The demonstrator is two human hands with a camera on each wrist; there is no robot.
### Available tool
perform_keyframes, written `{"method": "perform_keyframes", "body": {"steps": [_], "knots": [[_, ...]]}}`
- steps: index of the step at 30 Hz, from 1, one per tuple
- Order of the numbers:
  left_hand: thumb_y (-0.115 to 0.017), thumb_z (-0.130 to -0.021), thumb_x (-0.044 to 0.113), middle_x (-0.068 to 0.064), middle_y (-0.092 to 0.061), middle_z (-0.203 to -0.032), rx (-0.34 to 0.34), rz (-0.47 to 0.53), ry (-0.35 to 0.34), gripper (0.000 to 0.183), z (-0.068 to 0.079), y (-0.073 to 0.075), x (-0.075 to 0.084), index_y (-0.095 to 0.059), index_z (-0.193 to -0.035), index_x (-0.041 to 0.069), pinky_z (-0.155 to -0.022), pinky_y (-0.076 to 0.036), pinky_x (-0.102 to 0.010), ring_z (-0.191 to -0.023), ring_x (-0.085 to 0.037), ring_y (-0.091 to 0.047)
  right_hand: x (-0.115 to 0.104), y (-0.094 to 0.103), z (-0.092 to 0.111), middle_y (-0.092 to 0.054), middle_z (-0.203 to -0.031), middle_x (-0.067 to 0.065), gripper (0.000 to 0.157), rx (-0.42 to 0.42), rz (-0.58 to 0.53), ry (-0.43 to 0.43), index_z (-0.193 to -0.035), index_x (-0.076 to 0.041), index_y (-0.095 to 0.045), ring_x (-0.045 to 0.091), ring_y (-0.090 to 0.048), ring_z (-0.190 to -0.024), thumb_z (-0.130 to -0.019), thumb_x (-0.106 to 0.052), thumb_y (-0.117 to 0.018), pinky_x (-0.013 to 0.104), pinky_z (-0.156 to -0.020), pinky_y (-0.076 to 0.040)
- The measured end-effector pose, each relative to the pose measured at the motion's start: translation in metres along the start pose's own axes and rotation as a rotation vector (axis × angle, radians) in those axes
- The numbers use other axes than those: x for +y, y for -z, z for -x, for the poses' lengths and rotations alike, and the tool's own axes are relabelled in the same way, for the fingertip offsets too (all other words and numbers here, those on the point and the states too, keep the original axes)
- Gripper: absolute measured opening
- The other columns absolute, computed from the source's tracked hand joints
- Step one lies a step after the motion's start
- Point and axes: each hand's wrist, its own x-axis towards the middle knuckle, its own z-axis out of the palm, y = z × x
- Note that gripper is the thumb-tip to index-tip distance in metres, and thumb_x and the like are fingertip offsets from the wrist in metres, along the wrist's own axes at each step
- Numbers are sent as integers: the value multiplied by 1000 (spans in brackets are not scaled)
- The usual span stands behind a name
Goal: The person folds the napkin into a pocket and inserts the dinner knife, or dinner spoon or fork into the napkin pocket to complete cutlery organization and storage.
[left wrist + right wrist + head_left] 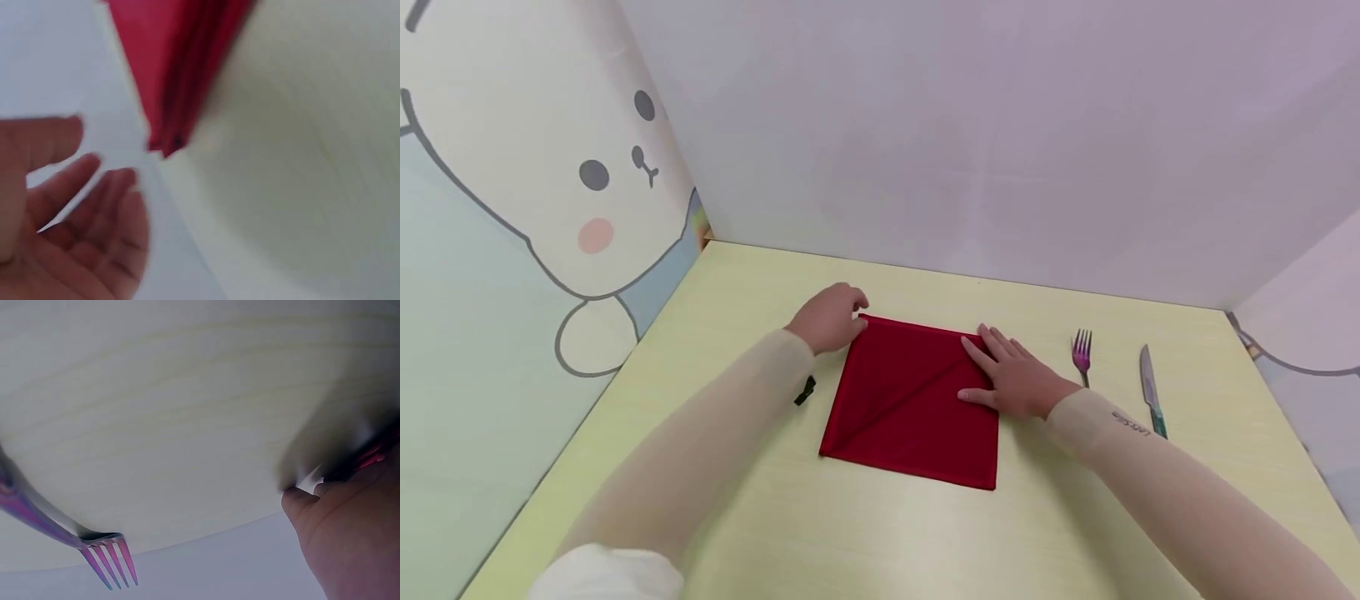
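Observation:
A red cloth napkin (902,425), folded into a square, lies flat on the table in the head view, a diagonal crease across it. My right hand (1022,383) rests on its upper right part with the fingers spread. By the upper left corner is my left hand (831,319), thumb and fingers apart. In the left wrist view, a gap shows between the left hand (81,237) and the layered corner of the napkin (156,62). The right wrist view shows the back of the right hand (356,531) at the napkin's edge, its fingertips mostly hidden.
To the right of the napkin lie a purplish metal fork (1082,354) and a knife (1149,383) with a green handle. A small black item (805,391) sits beside the left forearm. Pale curtains enclose the light wooden table (880,550) at the back and sides.

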Motion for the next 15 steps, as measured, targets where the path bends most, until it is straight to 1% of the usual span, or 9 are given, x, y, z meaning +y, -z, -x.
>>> {"method": "perform_keyframes", "body": {"steps": [1, 3, 6, 10, 15], "knots": [[-64, -103, 22, -11, -61, -128, 7, -6, 2, 37, -10, -2, -1, -64, -135, 4, -100, -49, -41, -114, -26, -59, 1, 0, 0, -8, -169, 25, 100, 3, 1, -1, -165, -11, -19, 46, -4, -155, -95, -73, -51, 57, -123, -12], [-65, -101, 22, -10, -64, -127, 8, -9, 14, 34, -27, -6, -5, -68, -132, 6, -101, -49, -41, -115, -26, -60, 1, 0, 1, -9, -169, 25, 99, 13, -5, 2, -165, -10, -20, 46, -5, -154, -95, -72, -53, 58, -123, -12], [-70, -98, 22, -7, -68, -122, -16, -3, 37, 30, -44, -11, -11, -72, -125, 7, -100, -49, -41, -112, -25, -61, 0, 1, 0, -9, -169, 24, 97, 14, -16, 9, -165, -11, -20, 46, -5, -155, -96, -69, -54, 58, -123, -12], [-75, -94, 20, -5, -72, -112, -34, 26, 43, 24, -52, -15, -16, -77, -115, 9, -96, -50, -40, -105, -24, -62, 1, 0, 0, -10, -169, 24, 97, 17, -14, 13, -165, -11, -20, 45, -6, -155, -96, -70, -53, 58, -123, -12], [-76, -94, 18, -1, -72, -97, -27, 53, 24, 10, -54, -17, -20, -79, -101, 11, -89, -51, -39, -96, -22, -61, 6, -2, 1, -10, -169, 23, 95, 26, -41, 16, -165, -12, -22, 44, -6, -155, -96, -71, -52, 59, -123, -12]]}}
